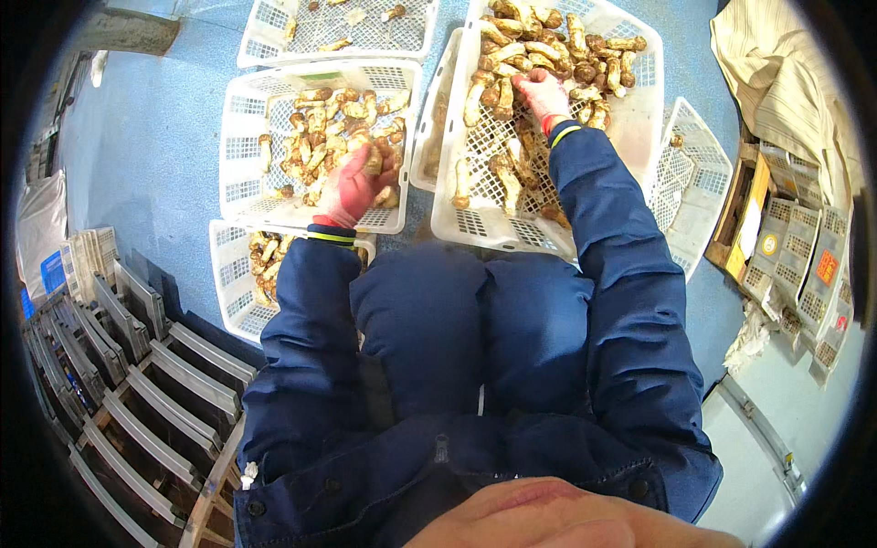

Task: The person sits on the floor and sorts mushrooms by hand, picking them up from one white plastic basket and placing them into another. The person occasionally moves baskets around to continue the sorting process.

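Observation:
My left hand [353, 183], in a red-and-white work glove, is over the left white plastic crate [233, 154]. Its fingers curl around a pale mushroom [373, 162], above a heap of brown-capped, thick-stemmed mushrooms [315, 137] that look like matsutake. In the larger white crate [449, 137] on the right, my right hand [545, 97] wears a similar glove. Its fingertips reach the near edge of a bigger mushroom pile [541, 51]; whether they grip one is hidden. Several longer mushrooms [505, 181] lie apart on that crate's lattice floor, nearer me.
Further crates stand around: one with a few mushrooms [336, 31] beyond, one holding mushrooms [264, 264] by my left knee, another crate [688, 181] at right. Metal racks [185, 383] are at lower left. A striped cloth [781, 89] drapes beside stacked baskets [798, 267]. The floor [151, 137] is blue.

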Available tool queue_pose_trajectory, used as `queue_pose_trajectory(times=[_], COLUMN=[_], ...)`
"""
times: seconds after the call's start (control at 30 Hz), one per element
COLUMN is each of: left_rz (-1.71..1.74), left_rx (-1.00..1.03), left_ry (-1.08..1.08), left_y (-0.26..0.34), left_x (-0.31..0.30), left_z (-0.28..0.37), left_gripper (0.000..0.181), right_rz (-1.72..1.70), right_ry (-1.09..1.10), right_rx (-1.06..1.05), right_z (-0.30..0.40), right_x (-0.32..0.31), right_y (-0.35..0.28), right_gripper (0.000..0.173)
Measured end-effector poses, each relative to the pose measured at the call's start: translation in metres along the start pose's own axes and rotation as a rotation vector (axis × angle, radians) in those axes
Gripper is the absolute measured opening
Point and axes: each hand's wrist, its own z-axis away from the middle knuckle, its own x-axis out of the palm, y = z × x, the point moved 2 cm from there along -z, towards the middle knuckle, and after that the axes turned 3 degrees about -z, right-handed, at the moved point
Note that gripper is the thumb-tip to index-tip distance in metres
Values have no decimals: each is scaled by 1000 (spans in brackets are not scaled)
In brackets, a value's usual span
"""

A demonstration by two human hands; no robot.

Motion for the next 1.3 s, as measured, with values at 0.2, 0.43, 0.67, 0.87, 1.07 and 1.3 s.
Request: queue_pose_trajectory(times=[0.2,0.43,0.67,0.87,1.07,1.3], left_rz=[441,-430,-1465,-343,150,869], left_rx=[-106,480,923,61,4,-107], left_ry=[335,-110,-80,-298,-488,-689], left_y=[2,86,97,71,50,12], left_x=[-78,66,141,107,84,33], left_z=[-4,48,68,48,46,28], left_gripper=[39,38,41,35,40,46], right_rz=[-530,-681,-395,-663,-735,-452], right_ry=[-170,-374,-494,-360,-282,-267], right_rx=[137,-110,-193,-135,111,222], right_z=[51,136,173,131,94,75], right_x=[-16,-54,-56,-54,-58,-53], right_y=[1,-69,-137,-106,-30,21], right_gripper=[29,49,43,44,40,35])
